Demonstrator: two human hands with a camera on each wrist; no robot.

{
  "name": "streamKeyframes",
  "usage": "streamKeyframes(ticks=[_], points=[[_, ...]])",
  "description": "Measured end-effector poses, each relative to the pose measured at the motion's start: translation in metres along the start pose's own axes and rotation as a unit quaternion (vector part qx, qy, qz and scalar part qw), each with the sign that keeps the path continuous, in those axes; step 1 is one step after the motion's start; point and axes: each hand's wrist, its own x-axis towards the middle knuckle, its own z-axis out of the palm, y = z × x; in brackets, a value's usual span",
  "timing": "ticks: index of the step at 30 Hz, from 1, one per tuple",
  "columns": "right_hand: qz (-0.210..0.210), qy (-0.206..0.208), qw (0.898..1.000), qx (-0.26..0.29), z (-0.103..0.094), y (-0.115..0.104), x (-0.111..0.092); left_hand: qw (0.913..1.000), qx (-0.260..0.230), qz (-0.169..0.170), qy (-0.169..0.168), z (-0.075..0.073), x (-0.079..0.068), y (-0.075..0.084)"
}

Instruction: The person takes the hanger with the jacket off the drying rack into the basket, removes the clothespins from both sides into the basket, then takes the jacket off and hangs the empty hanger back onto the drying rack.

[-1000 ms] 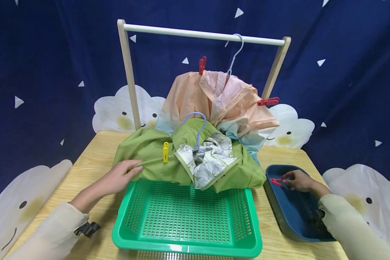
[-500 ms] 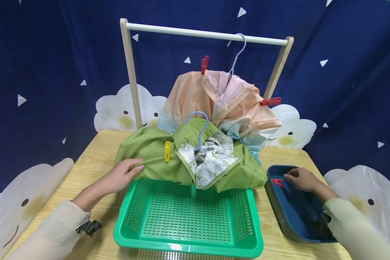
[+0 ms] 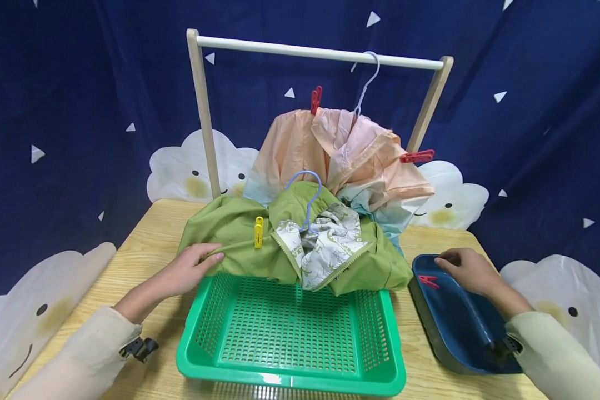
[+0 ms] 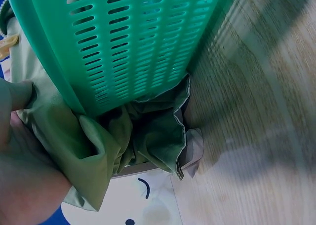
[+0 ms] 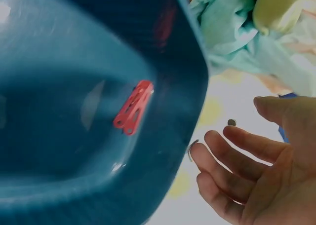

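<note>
My left hand (image 3: 187, 270) pinches the sleeve of a green jacket (image 3: 230, 233), also seen as green fabric (image 4: 74, 131) beside the thumb in the left wrist view. The jacket lies across the back of a green basket (image 3: 290, 383), with a purple hanger (image 3: 307, 208) at its neck. A yellow clothespin (image 3: 258, 233) is clipped to the sleeve. My right hand (image 3: 470, 270) hovers over the far end of a blue basin (image 3: 432, 339), its fingers loosely bent around nothing in the right wrist view. A red clothespin (image 5: 133, 108) lies in the basin, apart from that hand.
Behind stands a wooden rack with a white rail (image 3: 300, 51). A peach and blue jacket (image 3: 295, 144) hangs from it on a hanger (image 3: 367, 83), with red clothespins (image 3: 316, 100) on it. The wooden table (image 3: 140, 239) extends on both sides of the basket.
My right hand has let go of the red clothespin, which stays in the basin, and has lifted slightly away to the right. The left hand keeps its hold on the sleeve.
</note>
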Motion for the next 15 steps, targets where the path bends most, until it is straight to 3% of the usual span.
streamKeyframes(ticks=[9,15], points=[[-0.019,0.040,0.999,-0.021,-0.010,-0.032,-0.012,1.0000,0.001,0.000,0.002,0.002,0.001,-0.001],[-0.040,0.045,0.998,-0.016,-0.018,-0.059,-0.020,0.9999,0.008,-0.001,0.007,0.002,0.001,-0.002]])
